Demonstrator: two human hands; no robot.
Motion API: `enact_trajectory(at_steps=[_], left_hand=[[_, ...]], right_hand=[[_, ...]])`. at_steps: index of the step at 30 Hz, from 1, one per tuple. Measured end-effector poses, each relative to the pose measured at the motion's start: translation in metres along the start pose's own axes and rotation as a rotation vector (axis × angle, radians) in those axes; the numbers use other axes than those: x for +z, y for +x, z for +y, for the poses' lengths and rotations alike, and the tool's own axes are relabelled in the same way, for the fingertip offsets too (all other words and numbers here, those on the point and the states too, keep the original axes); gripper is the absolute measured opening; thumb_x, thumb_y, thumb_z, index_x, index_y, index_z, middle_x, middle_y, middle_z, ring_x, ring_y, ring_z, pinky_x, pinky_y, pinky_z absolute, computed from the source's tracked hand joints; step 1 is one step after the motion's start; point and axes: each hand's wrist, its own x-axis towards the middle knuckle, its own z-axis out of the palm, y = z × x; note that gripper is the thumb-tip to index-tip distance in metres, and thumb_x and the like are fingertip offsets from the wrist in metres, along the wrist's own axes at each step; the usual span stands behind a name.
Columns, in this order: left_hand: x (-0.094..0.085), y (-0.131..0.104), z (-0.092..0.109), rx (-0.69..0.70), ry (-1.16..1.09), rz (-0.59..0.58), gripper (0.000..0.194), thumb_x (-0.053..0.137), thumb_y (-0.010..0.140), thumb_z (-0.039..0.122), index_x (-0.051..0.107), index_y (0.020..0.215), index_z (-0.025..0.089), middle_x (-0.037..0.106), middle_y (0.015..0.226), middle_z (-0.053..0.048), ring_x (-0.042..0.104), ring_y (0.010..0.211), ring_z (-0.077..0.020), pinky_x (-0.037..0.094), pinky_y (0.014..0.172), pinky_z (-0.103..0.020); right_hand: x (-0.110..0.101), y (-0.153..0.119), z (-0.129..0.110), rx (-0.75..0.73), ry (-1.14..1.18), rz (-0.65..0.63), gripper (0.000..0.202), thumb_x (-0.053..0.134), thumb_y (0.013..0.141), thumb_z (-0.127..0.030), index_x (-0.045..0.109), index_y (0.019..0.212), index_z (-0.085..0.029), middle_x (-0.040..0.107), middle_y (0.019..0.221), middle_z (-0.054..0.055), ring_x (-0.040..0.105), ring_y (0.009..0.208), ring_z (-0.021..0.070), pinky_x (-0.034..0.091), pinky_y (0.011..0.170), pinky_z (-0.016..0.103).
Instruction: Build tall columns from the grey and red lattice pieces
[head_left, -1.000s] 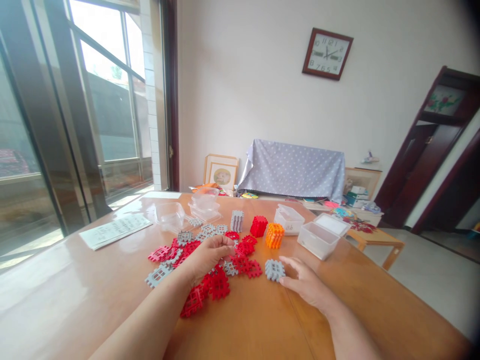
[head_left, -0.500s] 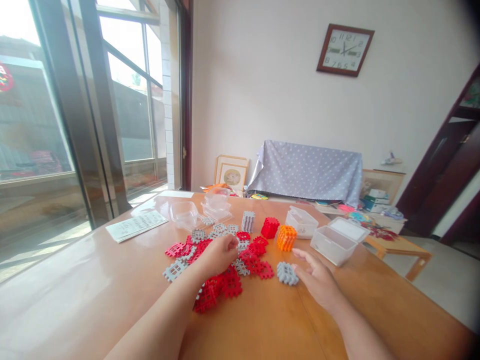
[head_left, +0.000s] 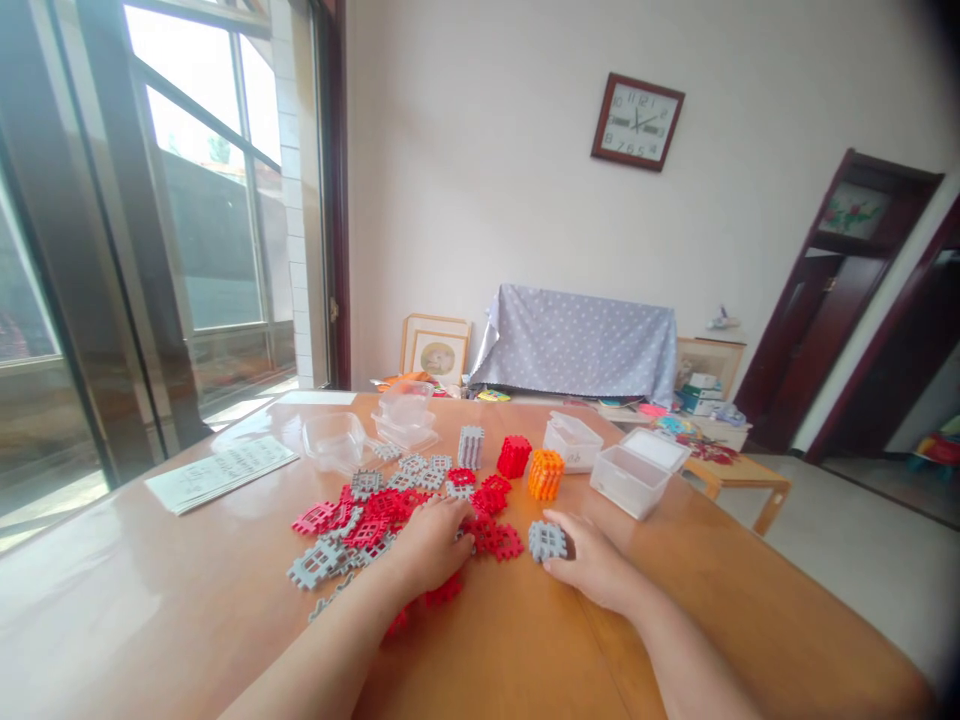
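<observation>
My right hand (head_left: pixel 592 560) has its thumb and fingers around the near side of a small stack of grey lattice building pieces (head_left: pixel 547 541) standing on the table. My left hand (head_left: pixel 435 540) is low over a loose pile of red lattice pieces (head_left: pixel 375 530) and grey lattice pieces (head_left: pixel 319 562). Its fingers are bent towards the thumb, and what lies between them is hidden. Beyond the hands stand an orange stack (head_left: pixel 546 475), a red stack (head_left: pixel 514 456) and a taller grey stack (head_left: pixel 471 447).
Two translucent plastic boxes, one with a marked front (head_left: pixel 574 442) and one with its lid open (head_left: pixel 630 482), stand at the right. Clear plastic containers (head_left: pixel 334 440) and written sheets (head_left: pixel 221 474) lie at the left. The wooden table's (head_left: pixel 540 660) edge curves along the right.
My right hand has closed round the small grey stack, which has turned a little. My left hand has come down nearer to me over the pile. The view has swung to the right.
</observation>
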Motion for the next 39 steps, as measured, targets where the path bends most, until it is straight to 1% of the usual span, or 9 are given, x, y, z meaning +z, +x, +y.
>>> enact_trajectory(at_steps=[5,9,15,23,26,29,32,35,39], left_hand=[[0.001,0.001,0.0,0.02,0.032,0.015,0.007,0.057,0.081,0.025,0.061,0.086,0.024,0.067,0.094,-0.006,0.06,0.094,-0.0247,0.039,0.08,-0.031],[0.003,0.002,0.0,0.016,0.04,0.025,0.008,0.057,0.081,0.025,0.062,0.088,0.024,0.067,0.097,-0.007,0.06,0.094,-0.0246,0.039,0.079,-0.03],[0.003,0.002,0.004,0.006,0.04,0.02,0.01,0.058,0.082,0.026,0.063,0.09,0.025,0.067,0.1,-0.007,0.059,0.098,-0.0259,0.04,0.082,-0.031],[0.002,0.003,0.006,0.008,0.051,0.012,0.018,0.057,0.086,0.029,0.065,0.102,0.027,0.068,0.108,-0.007,0.059,0.103,-0.0268,0.04,0.086,-0.032],[0.003,0.005,0.005,0.028,0.037,0.035,0.019,0.056,0.087,0.03,0.066,0.103,0.026,0.068,0.108,-0.007,0.059,0.105,-0.0272,0.041,0.088,-0.033],[0.002,0.008,0.005,0.035,-0.032,0.083,0.02,0.055,0.089,0.032,0.067,0.104,0.025,0.069,0.108,-0.008,0.06,0.105,-0.0273,0.041,0.093,-0.036],[-0.004,0.01,0.011,0.026,-0.127,0.154,0.022,0.055,0.09,0.035,0.067,0.106,0.025,0.069,0.112,-0.009,0.06,0.11,-0.0277,0.041,0.098,-0.037],[-0.02,0.012,0.02,0.014,-0.172,0.207,0.023,0.056,0.089,0.036,0.067,0.107,0.025,0.07,0.114,-0.008,0.061,0.111,-0.0271,0.042,0.099,-0.037],[-0.047,0.021,0.027,0.0,-0.193,0.181,0.025,0.054,0.09,0.038,0.066,0.107,0.024,0.071,0.112,-0.006,0.063,0.106,-0.0241,0.046,0.095,-0.034]], right_hand=[[-0.005,0.007,-0.004,-0.046,-0.065,-0.019,0.063,0.071,0.07,-0.028,0.06,0.132,-0.022,0.066,0.124,0.009,0.057,0.114,0.0288,0.043,0.102,0.044],[-0.006,0.018,-0.003,-0.027,-0.069,-0.012,0.063,0.071,0.07,-0.029,0.06,0.132,-0.021,0.066,0.124,0.01,0.058,0.114,0.0291,0.044,0.1,0.042],[0.0,0.03,0.0,0.0,-0.035,0.006,0.067,0.071,0.07,-0.028,0.058,0.135,-0.023,0.064,0.129,0.009,0.058,0.117,0.0286,0.043,0.101,0.041],[0.006,0.029,0.002,-0.027,-0.008,0.061,0.067,0.068,0.071,-0.026,0.057,0.137,-0.021,0.066,0.124,0.01,0.058,0.113,0.0284,0.044,0.099,0.041],[0.006,0.027,0.002,-0.034,0.005,0.079,0.068,0.068,0.072,-0.027,0.056,0.138,-0.022,0.067,0.122,0.01,0.058,0.112,0.0287,0.044,0.098,0.042],[0.007,0.025,0.003,-0.034,0.028,0.098,0.069,0.068,0.071,-0.027,0.056,0.138,-0.023,0.066,0.124,0.009,0.057,0.114,0.0291,0.043,0.099,0.042],[0.01,0.025,0.005,-0.032,0.045,0.116,0.072,0.069,0.07,-0.029,0.054,0.14,-0.023,0.063,0.127,0.01,0.055,0.117,0.0298,0.041,0.102,0.042],[0.014,0.027,0.01,-0.023,0.031,0.112,0.074,0.071,0.07,-0.035,0.052,0.141,-0.024,0.062,0.129,0.01,0.054,0.119,0.0307,0.04,0.102,0.043],[0.018,0.031,0.017,-0.013,0.007,0.091,0.076,0.071,0.071,-0.038,0.051,0.143,-0.025,0.06,0.13,0.01,0.054,0.119,0.0305,0.04,0.102,0.042]])
